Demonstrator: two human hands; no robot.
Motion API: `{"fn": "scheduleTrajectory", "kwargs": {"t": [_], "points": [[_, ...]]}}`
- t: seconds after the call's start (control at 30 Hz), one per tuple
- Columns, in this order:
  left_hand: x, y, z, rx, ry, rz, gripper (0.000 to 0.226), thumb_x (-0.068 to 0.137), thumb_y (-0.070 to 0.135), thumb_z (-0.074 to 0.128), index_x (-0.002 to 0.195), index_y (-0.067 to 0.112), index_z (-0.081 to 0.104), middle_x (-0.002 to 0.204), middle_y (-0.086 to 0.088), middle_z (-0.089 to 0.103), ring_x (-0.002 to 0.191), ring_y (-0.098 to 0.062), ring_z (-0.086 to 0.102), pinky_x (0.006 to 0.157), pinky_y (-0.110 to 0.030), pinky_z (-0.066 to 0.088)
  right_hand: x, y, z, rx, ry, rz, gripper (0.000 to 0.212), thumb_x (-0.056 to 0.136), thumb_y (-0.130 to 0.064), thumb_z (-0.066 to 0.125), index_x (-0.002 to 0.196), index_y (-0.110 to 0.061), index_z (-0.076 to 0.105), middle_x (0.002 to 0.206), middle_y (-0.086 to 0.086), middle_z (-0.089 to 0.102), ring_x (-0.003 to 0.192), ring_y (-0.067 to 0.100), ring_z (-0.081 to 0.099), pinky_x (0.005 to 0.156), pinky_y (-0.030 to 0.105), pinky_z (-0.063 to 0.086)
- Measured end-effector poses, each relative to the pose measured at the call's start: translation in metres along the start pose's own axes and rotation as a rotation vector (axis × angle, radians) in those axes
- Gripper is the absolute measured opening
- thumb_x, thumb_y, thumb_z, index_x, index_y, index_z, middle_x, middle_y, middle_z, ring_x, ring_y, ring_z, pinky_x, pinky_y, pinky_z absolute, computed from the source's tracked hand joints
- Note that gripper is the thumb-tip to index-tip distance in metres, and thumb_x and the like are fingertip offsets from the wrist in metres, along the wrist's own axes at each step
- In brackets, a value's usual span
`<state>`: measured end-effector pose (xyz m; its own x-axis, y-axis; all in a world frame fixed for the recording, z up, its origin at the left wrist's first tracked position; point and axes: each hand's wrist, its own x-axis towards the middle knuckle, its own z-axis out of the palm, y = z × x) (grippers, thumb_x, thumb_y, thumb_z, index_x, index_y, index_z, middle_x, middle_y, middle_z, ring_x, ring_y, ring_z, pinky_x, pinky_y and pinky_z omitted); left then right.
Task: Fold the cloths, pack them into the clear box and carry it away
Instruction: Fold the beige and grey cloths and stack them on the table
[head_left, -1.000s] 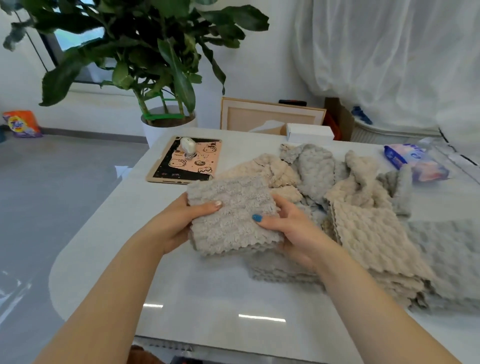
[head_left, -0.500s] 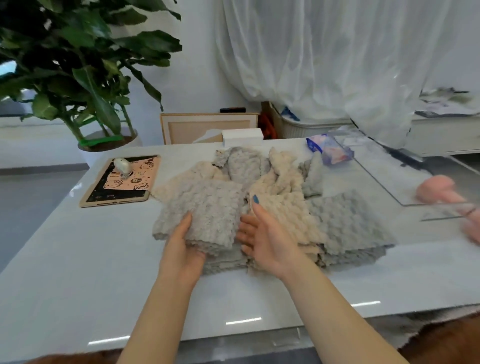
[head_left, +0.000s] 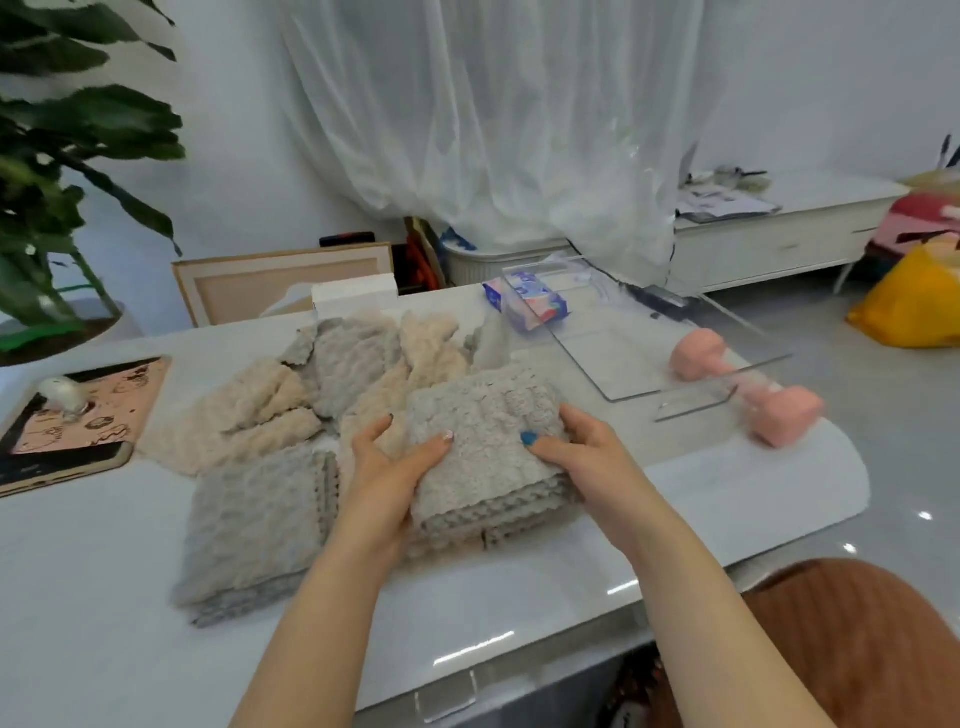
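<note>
A stack of folded grey cloths (head_left: 483, 457) sits on the white table (head_left: 727, 493) in front of me. My left hand (head_left: 389, 467) grips its left side, thumb on top. My right hand (head_left: 582, 457) grips its right side, thumb on top. Another folded grey stack (head_left: 254, 525) lies to the left. Unfolded beige and grey cloths (head_left: 358, 374) are heaped behind. The clear box (head_left: 649, 332) stands at the table's far right, beyond the stack.
A pink dumbbell (head_left: 748, 389) lies beside the clear box. A blue and pink packet (head_left: 530, 301) sits at the box's far end. A tablet with a white mouse (head_left: 78, 415) lies at the left. A potted plant (head_left: 62, 208) stands far left.
The camera view swung right. Both hands have moved from laying a folded cloth on the left pile to gripping the sides of the stack on the right.
</note>
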<state>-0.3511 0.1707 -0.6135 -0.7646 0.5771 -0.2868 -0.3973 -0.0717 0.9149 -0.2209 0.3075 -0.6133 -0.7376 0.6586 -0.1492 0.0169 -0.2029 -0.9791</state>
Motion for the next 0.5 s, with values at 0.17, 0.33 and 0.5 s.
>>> {"fn": "scheduleTrajectory", "kwargs": {"t": [0.17,0.33,0.5], "points": [[0.016,-0.018,0.058,0.015,-0.031,0.153,0.056,0.092,0.001,0.057,0.128,0.031,0.026,0.123,-0.01,0.059,0.103,-0.025,0.064,0.088,-0.047,0.054,-0.006,0.004,-0.031,0.562,-0.033,-0.061,0.063,0.067,-0.021,0.082,0.119,0.003,0.059,0.117,0.018,0.065,0.105,0.029,0.063,0.082,0.029,0.053],[0.025,-0.033,0.077,0.113,-0.06,0.189,0.062,0.089,0.004,0.062,0.128,0.032,0.024,0.126,-0.01,0.056,0.107,-0.024,0.063,0.088,-0.045,0.054,0.002,0.005,-0.021,0.388,0.102,-0.102,0.049,0.078,0.012,0.064,0.122,-0.008,0.058,0.112,0.012,0.07,0.103,0.026,0.068,0.08,0.035,0.056],[0.031,-0.018,0.059,-0.045,-0.043,0.111,0.068,0.085,0.002,0.066,0.132,0.028,0.025,0.122,-0.007,0.06,0.104,-0.021,0.063,0.087,-0.049,0.053,0.013,-0.001,-0.026,0.379,0.161,-0.129,0.047,0.075,0.022,0.05,0.11,-0.008,0.06,0.1,0.008,0.073,0.094,0.024,0.069,0.074,0.034,0.054]]}}
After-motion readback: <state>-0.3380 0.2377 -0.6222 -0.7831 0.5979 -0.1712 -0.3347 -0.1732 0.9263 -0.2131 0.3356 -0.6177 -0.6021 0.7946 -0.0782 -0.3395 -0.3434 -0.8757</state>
